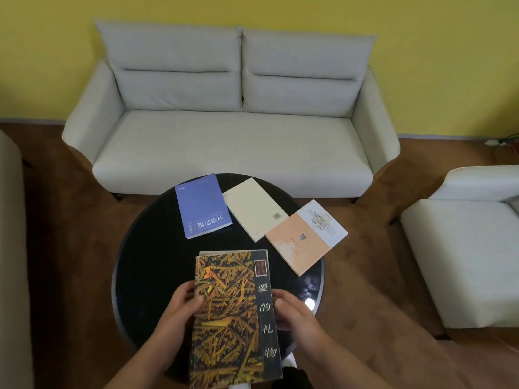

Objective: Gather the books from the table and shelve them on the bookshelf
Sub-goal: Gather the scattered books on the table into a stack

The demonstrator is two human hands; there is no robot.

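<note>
A grey sofa [233, 119] fills the far side of the room against the yellow wall, with a pale armchair [463, 248] off to the right. In front of it stands a round black table [146, 276], and three books lie flat on its far half: a blue book [202, 206], a cream book [254, 211] just beside it, and a peach book [303, 237] whose corner overlaps the cream one. Nearest, the person holds a dark book with an orange pattern [233, 318] above the table's near edge, the left hand [179, 307] clasping its left edge and the right hand [292, 310] closed on its right edge. No bookshelf is in sight. The peach book juts past the table's rim, so I think a careless reach could knock it to the floor. Stacking more onto the held book may let the glossy covers slide.
</note>
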